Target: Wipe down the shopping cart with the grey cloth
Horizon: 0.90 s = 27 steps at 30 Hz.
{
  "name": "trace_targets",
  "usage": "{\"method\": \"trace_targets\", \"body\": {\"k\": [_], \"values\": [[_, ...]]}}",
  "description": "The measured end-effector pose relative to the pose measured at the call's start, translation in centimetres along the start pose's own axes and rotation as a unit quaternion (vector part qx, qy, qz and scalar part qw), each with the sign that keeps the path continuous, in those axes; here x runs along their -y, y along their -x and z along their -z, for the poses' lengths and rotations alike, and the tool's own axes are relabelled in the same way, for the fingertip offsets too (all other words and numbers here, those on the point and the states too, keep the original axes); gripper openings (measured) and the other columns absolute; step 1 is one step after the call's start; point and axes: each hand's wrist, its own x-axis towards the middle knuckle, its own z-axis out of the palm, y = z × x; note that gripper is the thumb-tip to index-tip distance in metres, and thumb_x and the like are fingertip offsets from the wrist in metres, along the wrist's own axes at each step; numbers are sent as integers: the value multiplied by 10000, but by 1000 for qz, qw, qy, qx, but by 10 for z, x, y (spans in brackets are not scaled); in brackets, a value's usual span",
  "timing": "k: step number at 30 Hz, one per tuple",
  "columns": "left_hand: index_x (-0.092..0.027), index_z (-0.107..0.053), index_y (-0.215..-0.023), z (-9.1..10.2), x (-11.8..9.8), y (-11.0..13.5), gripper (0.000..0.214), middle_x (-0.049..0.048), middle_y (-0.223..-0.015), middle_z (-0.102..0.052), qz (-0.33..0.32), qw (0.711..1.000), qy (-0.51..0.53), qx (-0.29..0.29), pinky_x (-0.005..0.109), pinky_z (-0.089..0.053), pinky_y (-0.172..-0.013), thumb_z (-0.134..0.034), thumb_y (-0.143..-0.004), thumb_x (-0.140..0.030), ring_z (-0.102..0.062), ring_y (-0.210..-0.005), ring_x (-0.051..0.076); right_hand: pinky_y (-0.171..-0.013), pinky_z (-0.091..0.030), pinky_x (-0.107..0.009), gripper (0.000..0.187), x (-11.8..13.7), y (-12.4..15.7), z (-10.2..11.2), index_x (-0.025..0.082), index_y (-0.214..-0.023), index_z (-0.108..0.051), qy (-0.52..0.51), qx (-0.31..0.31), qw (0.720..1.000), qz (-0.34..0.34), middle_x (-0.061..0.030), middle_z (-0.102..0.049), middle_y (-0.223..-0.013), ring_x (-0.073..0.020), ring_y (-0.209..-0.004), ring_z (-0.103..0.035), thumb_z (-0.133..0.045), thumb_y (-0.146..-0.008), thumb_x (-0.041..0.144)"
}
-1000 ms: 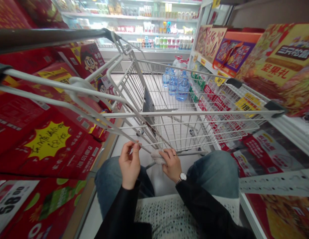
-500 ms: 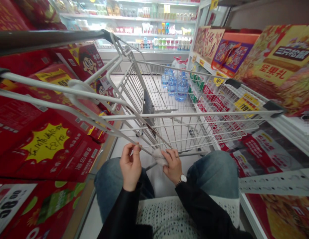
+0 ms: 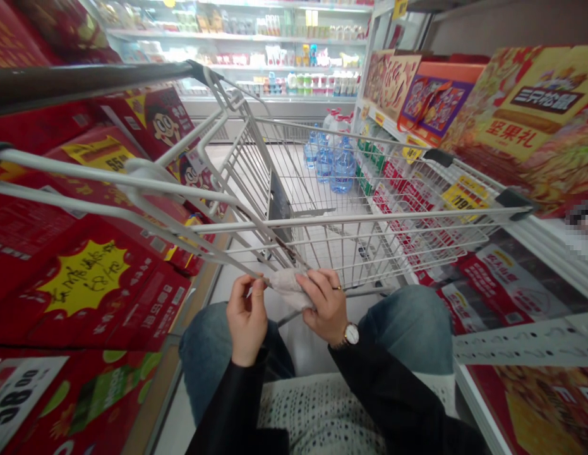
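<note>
A white wire shopping cart [image 3: 350, 218] fills the middle of the view, seen from low down near its back end. My left hand [image 3: 246, 313] pinches a thin wire bar at the cart's lower rear. My right hand [image 3: 326, 303], with a ring and a wristwatch, presses a crumpled white cloth [image 3: 287, 284] against the same bar, fingers curled over it. The two hands sit close together, just above my knees in blue jeans.
Red boxed goods [image 3: 90, 278] with yellow price tags are stacked tight on the left. Shelves with red and orange gift boxes [image 3: 525, 120] line the right. Large water bottles [image 3: 334, 161] stand on the floor ahead, before a chilled display at the far end.
My right hand has slid the cloth up and to the left along the bar, closer to my left hand. The left hand has kept its grip.
</note>
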Motion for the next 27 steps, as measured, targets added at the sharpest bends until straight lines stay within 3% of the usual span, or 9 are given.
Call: {"method": "trace_targets", "body": {"k": [4,7,10,16,19,27], "values": [[-216,-619,-1042,-2,3,1,275,35,-1003,-664,2,1000,8,-1,290,-554,-871,-610,-919,-461,-655,-925,145,-883,-552,-440,713,-25,46,-8,203,-1348,-581,37,30,998,-41,-107,-628,-1190,-279,-1082,-514,-494,-655,57],[-214,-617,-1032,-3,4,1,279,35,-990,-664,1,1000,9,-8,289,-551,-870,-612,-916,-467,-655,-912,143,-862,-558,-428,709,-33,55,-5,193,-1343,-581,38,34,998,-45,-111,-629,-1157,-270,-1061,-527,-486,-656,48],[-213,-610,-1024,-4,5,1,283,36,-1003,-669,0,1000,5,-15,283,-548,-861,-615,-911,-473,-656,-903,142,-911,-549,-441,716,-22,32,3,226,-1392,-541,28,24,999,-22,-101,-610,-1204,-269,-1093,-527,-497,-692,84],[-202,-630,-1029,0,1,1,303,27,-980,-672,-13,1000,-12,-10,244,-516,-842,-642,-884,-467,-629,-904,146,-983,-532,-431,661,27,-54,27,262,-1495,-414,-5,-66,996,59,-87,-554,-1276,-261,-1146,-522,-526,-847,191],[-202,-629,-1044,1,0,0,304,27,-999,-669,-15,1000,-12,-5,247,-510,-867,-648,-880,-457,-624,-935,151,-992,-524,-416,626,34,-65,30,258,-1486,-424,-1,-70,995,66,-87,-552,-1266,-256,-1133,-525,-524,-871,208],[-218,-613,-1029,-4,7,2,267,31,-1010,-658,-8,1000,3,-5,296,-548,-881,-589,-927,-464,-649,-926,149,-900,-532,-455,730,-14,24,4,223,-1413,-512,25,8,999,-40,-109,-590,-1213,-281,-1071,-519,-507,-693,102]]}}
